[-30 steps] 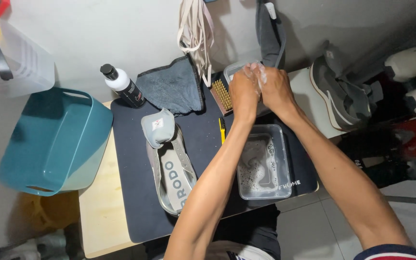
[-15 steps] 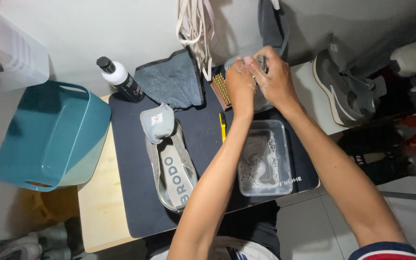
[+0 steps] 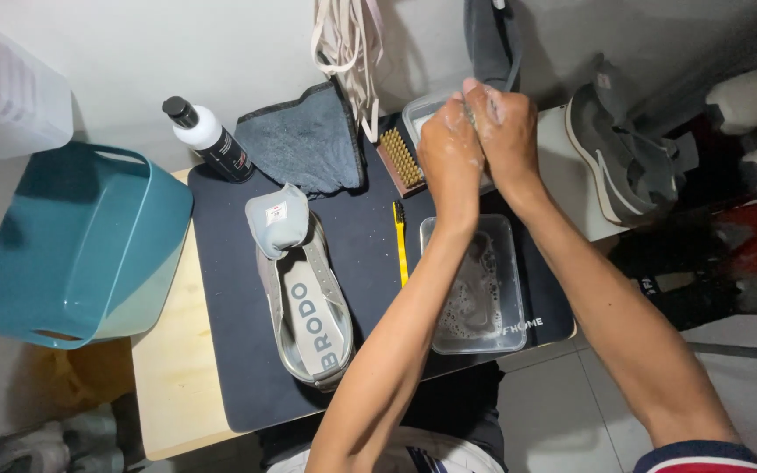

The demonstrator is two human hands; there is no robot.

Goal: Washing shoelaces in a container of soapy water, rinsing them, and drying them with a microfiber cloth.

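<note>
- Head view: small wooden worktop [image 3: 168, 385] against a pale wall, mostly covered by a black mat [image 3: 238, 350]. The mat is the landmark for everything below.
- Over the mat's far right corner: left hand [image 3: 450, 151] and right hand [image 3: 505, 131] pressed together w/ fingers interlocked, looking wet and sudsy. Something small & pale may be squeezed between them; can't tell what.
- Directly under the hands: clear tub [image 3: 422, 112], mostly hidden.
- Mat, near right: clear tray [image 3: 475, 285] of foamy water.
- Just left of tray: yellow-handled brush [image 3: 400, 241]. Beyond it, wood-backed bristle brush [image 3: 399, 160].
- Mat centre: grey shoe [image 3: 301, 298], laces out, tongue flipped up.
- Mat's far edge: dark cloth [image 3: 304, 140], black bottle w/ white top [image 3: 208, 140]. Laces [image 3: 348, 44] hang on the wall above.
- Off mat, left: teal basin [image 3: 72, 245]. Right: second grey shoe [image 3: 624, 158].
- Handling, my guess: soapy hands = slippery grip. Shoe is light, soft upper, stiffer sole; best taken by heel or sole sides.
</note>
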